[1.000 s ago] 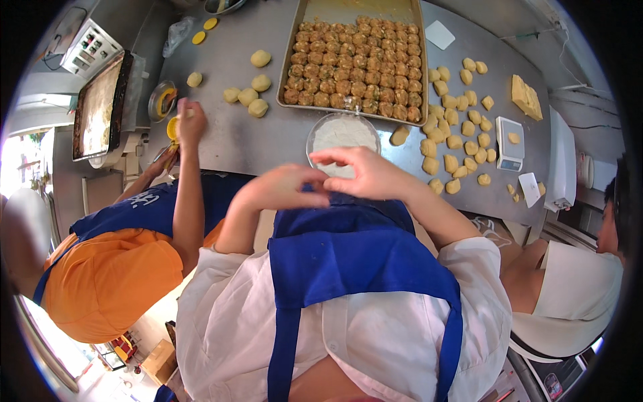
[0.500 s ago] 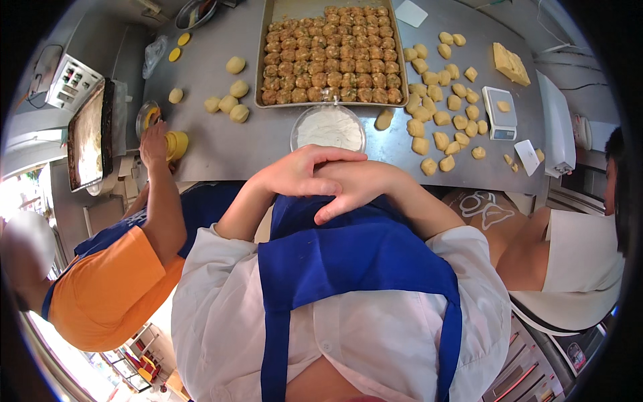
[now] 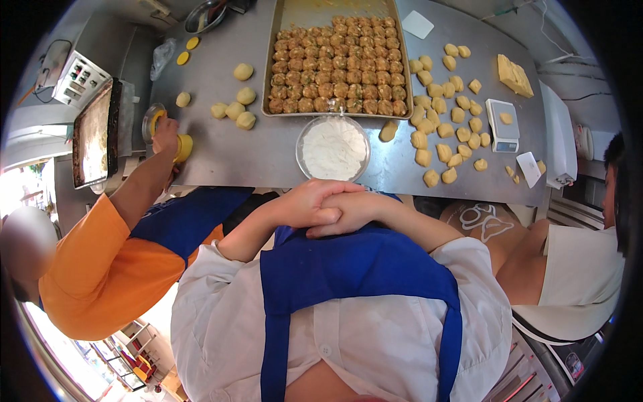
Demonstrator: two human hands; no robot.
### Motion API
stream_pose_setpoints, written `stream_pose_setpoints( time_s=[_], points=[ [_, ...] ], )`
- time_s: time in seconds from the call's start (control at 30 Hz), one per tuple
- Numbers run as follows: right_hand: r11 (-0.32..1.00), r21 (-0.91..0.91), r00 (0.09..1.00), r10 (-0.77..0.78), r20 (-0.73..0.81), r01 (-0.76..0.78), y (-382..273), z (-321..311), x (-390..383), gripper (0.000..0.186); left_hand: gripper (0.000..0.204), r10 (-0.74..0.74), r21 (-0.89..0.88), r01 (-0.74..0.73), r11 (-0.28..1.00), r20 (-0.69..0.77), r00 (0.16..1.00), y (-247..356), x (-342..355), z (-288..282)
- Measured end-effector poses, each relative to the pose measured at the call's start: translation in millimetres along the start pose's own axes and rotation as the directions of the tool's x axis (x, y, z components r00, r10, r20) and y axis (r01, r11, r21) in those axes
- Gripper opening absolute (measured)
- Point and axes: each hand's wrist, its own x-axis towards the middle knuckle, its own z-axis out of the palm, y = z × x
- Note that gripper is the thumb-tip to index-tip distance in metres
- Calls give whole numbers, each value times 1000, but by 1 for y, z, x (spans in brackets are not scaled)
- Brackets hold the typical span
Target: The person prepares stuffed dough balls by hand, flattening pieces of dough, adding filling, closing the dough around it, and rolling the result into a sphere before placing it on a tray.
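My hands are clasped together at the table's front edge, just short of a clear bowl of white flour [image 3: 333,149]. My left hand [image 3: 303,202] lies over my right hand [image 3: 355,209], its fingers closed across the back and its thumb bent in front. The fingers of my right hand are closed too, mostly hidden under the left. Neither hand holds any food or tool. Beyond the bowl stands a metal tray [image 3: 269,47] with rows of brown filling balls [image 3: 335,67]. A single piece of yellow dough [image 3: 388,131] lies right of the bowl.
Many dough pieces [image 3: 445,152] spread over the table's right side, near a scale [image 3: 502,127] and a large dough block [image 3: 514,76]. Smooth dough balls [image 3: 235,111] lie left. A co-worker's hand [image 3: 165,137] is by a yellow cup [image 3: 183,149]. Another person sits right.
My clasped hands have drawn back from the bowl toward my apron, and the fingers have closed tighter. The left co-worker's arm and body have shifted. The whole view has moved slightly.
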Motion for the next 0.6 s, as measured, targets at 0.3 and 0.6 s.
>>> stream_pose_setpoints(
  time_s=[0.3, 0.6],
  points=[
    [997, 78, 998, -34, 52, 30, -6, 6, 13, 38, 72, -33, 39, 24, 999, 240, 970, -4, 1, -20],
    [999, 48, 997, -2, 75, -2, -7, 0, 11, 37, 72, -57, 0, 58, 998, 240, 969, -1, 4, -19]
  ],
)
